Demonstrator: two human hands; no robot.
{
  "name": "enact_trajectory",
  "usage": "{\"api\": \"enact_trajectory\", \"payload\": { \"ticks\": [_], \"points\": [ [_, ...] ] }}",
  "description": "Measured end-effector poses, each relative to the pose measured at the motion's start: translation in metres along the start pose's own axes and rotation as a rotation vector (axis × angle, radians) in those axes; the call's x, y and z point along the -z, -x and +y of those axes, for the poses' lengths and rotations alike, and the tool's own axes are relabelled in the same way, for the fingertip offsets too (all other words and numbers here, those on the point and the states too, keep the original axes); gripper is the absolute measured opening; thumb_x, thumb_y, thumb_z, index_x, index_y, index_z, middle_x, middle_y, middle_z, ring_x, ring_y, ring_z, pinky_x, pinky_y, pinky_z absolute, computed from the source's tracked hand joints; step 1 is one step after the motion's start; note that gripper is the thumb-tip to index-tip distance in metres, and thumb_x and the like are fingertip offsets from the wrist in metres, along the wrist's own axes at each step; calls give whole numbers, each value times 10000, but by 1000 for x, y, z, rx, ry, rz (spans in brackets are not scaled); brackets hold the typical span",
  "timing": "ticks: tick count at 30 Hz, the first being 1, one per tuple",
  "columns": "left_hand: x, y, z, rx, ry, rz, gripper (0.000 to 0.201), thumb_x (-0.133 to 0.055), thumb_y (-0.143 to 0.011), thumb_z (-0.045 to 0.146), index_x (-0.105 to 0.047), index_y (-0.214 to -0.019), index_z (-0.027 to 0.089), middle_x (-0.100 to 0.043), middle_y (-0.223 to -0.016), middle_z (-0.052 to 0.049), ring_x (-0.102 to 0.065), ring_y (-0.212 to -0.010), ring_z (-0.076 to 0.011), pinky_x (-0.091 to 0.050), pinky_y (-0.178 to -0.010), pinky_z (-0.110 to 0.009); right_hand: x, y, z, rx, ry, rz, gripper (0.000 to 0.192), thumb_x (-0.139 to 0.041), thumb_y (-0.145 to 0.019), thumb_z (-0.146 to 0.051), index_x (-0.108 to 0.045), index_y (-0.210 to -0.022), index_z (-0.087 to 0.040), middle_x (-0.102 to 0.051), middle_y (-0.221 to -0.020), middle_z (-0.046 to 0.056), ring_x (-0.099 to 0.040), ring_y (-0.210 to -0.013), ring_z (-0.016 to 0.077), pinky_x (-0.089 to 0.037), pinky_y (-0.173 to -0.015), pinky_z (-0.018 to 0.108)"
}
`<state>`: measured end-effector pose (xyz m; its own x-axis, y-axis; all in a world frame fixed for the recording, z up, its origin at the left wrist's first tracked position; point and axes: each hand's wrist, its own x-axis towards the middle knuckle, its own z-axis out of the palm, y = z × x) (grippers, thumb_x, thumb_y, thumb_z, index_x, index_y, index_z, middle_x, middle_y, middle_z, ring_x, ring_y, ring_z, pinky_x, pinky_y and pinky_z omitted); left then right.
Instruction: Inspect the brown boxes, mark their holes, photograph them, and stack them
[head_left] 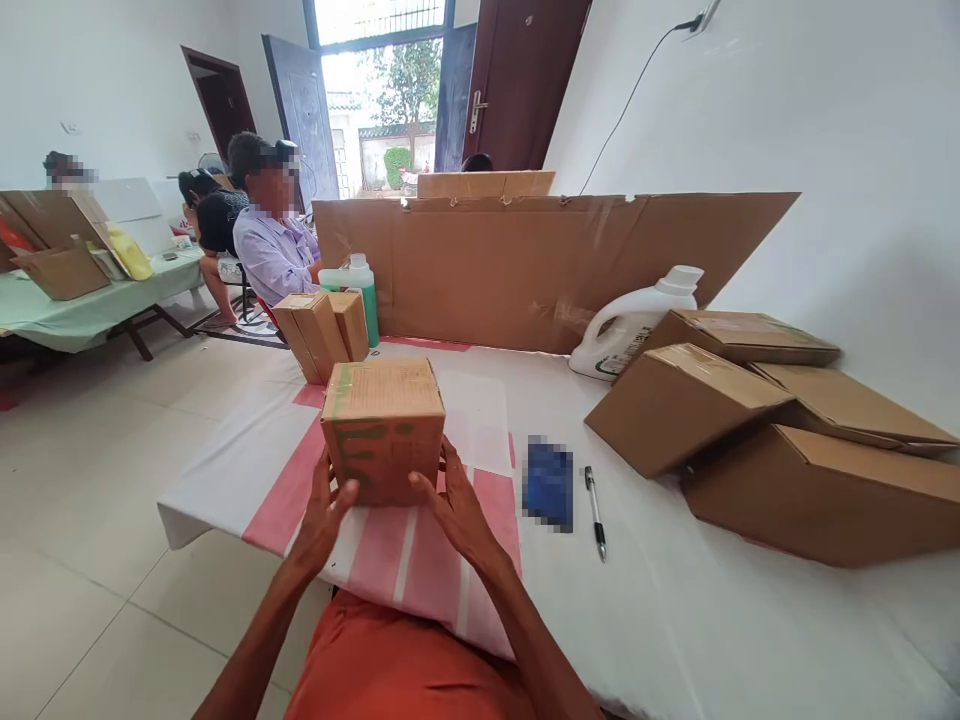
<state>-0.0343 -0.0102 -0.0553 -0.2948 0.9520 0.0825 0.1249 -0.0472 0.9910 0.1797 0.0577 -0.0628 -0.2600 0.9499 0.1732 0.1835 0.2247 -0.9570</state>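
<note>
Room: white walls, pale tiled floor, dark double door (517, 80) open onto daylight and a tree. A long cardboard screen (540, 265) stood on edge across the far side of the table (675, 620) and hid whatever lay behind it; only the top of someone's head showed above it. A seated person (270, 245) at the screen's left end, face blurred; others further left were too small to make out.

Table under a white cloth with pink stripes; its near edge ran out of frame. A heap of flat and closed cartons (780, 440) at right, partly cut off by the frame edge. White jug (630, 325) behind them, lower half hidden. Two slim cartons (319, 335) and a green bottle (364, 290) at the far left corner.

Small taped box (382, 425) stood upright near the table's front edge. Left hand (324, 515) and right hand (457, 505) clasped its sides, fingers spread and pressed on, thumbs on the near face.

Blurred blue item (549, 483), unreadable; a pen (595, 510) just beside it.
</note>
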Motion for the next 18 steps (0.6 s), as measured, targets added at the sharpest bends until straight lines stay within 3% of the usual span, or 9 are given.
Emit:
{"api": "enact_trajectory", "payload": {
  "ticks": [3,5,9,13,18],
  "points": [
    [-17,-12,-24,-16,-59,162,945,-761,-868,684,-363,-1611,258,-549,-1560,-195,-574,-1428,-361,-489,-1182,-565,-17,-8,17,22,-33,-24,883,-671,-995,-564,-234,-1729,-341,-552,-1590,156,-561,-1454,355,-620,-1032,547],
    [-9,-15,-36,-20,-102,263,880,-774,-873,661,-405,-1562,256,-574,-1525,-185,-593,-1407,-359,-489,-1187,-567,-30,-11,21,39,-61,-74,911,-683,-992,-504,-186,-1740,-353,-519,-1620,157,-531,-1489,356,-638,-1009,538],
    [40,-33,-52,2,-139,442,910,-810,-792,731,-444,-1440,207,-620,-1449,-200,-631,-1349,-376,-546,-1140,-540,-68,-31,14,60,-109,-275,961,-691,-969,-402,-137,-1752,-363,-381,-1715,151,-439,-1567,344,-612,-1069,544],
    [95,-79,-59,-14,-143,547,869,-655,-870,820,-429,-1423,189,-580,-1507,-210,-577,-1419,-364,-535,-1174,-494,-114,-76,-10,10,-13,-433,1103,-760,-906,-356,-84,-1772,-272,-298,-1763,198,-430,-1571,399,-488,-1202,611],
    [125,-150,-63,-15,-164,625,696,-680,-1002,577,-451,-1513,164,-563,-1554,-193,-582,-1408,-326,-536,-1163,-501,-155,-131,-34,-29,59,-457,1148,-776,-917,-390,-54,-1770,-129,-165,-1816,246,-283,-1661,405,-302,-1329,575]
  ]
}}
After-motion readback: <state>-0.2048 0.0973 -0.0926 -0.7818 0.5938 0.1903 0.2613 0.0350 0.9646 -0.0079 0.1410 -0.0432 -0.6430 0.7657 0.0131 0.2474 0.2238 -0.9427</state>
